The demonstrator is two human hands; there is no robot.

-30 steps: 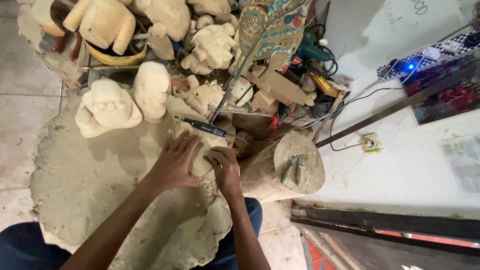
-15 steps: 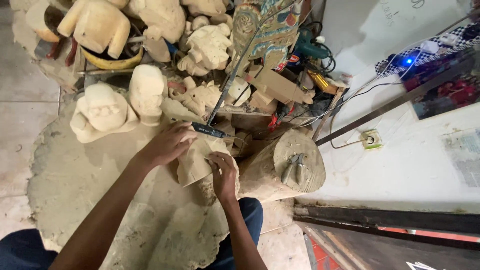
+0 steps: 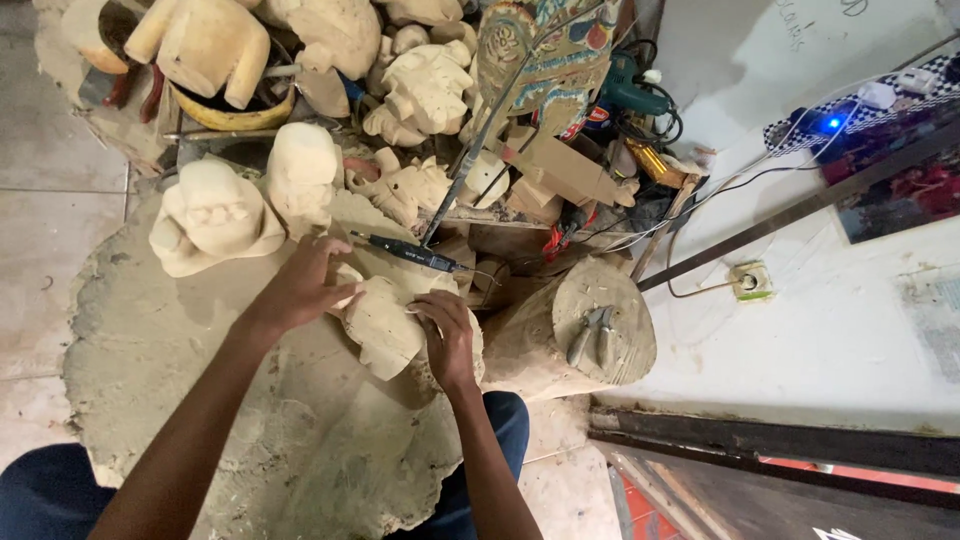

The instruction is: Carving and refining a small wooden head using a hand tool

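Hands [image 3: 375, 305] grip pale wooden carving [image 3: 382, 325] (rough, rounded)

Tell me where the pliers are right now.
In the head view, the pliers lie on the flat top of the log stump, right of the right hand and the carving it holds.

Both hands [image 3: 300, 285] have lifted the pale carving [image 3: 385, 320] upright

Two bare forearms in view, no sleeves reaching the wrists, no watch or rings showing on the left hand [image 3: 300, 290] or right hand [image 3: 447, 335]. Dark blue trousers cover both knees.
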